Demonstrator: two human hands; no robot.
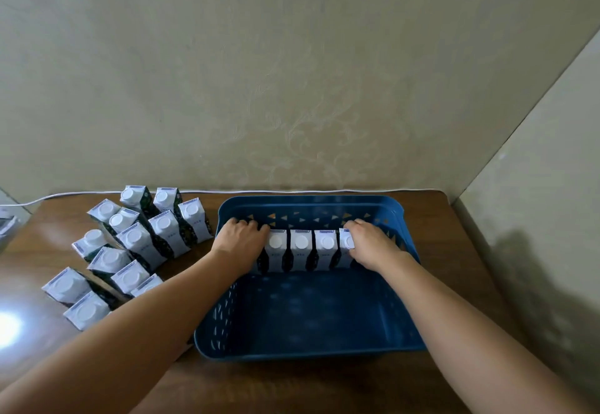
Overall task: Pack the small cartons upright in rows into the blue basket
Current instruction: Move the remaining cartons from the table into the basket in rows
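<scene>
Both hands are down in the blue basket (pixel 311 345) – left hand (pixel 242 238) and right hand (pixel 370 244) clamp the ends of a carton row (pixel 302 249) – spare cartons (pixel 130 244) wait on the worktop (pixel 454 251)

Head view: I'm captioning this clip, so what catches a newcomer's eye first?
A blue plastic basket sits mid-table, with a row of white-capped small cartons upright along its far wall. The left hand and right hand flank that row. More cartons cluster on the brown wooden table, left.
</scene>
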